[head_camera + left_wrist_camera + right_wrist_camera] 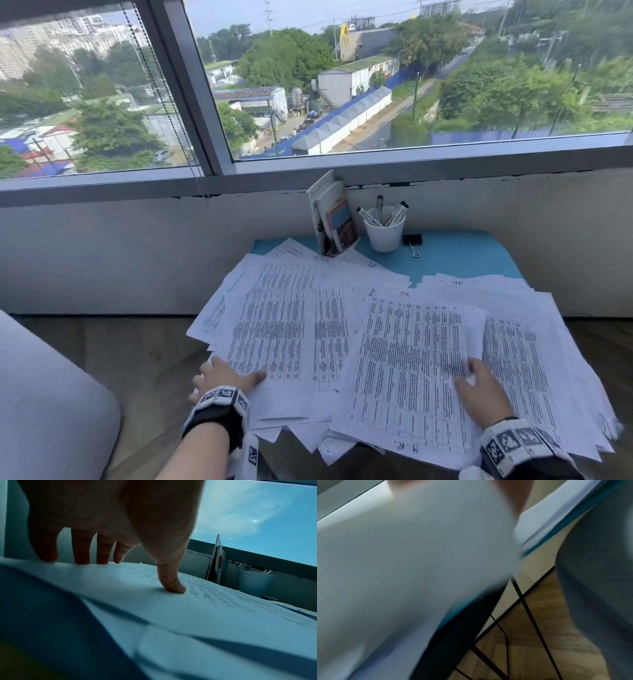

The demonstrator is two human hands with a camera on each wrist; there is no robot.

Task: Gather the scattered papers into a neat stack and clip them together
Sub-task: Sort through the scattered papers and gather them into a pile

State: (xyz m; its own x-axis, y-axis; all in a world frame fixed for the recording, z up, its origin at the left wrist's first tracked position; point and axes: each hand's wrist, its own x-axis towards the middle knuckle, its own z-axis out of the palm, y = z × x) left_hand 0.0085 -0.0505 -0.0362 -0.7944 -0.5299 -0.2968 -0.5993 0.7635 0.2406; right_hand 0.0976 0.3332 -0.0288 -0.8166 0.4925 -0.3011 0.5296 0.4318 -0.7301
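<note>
Several printed sheets of paper [404,342] lie fanned over a blue table [462,253]. My left hand [222,375] holds the left edge of the left batch: the thumb [171,585] presses on top and the fingers [82,555] reach past the edge, their tips hidden. My right hand [479,390] pinches a lifted sheet [474,335] on the right batch. That sheet [411,561] fills the blurred right wrist view. A black binder clip [412,239] lies at the back of the table, apart from both hands.
A white cup of markers [384,229] and a small rack of books [334,219] stand at the back by the wall. Papers overhang the table's front and side edges. A grey cushion [44,411] sits at the left above a wooden floor [154,359].
</note>
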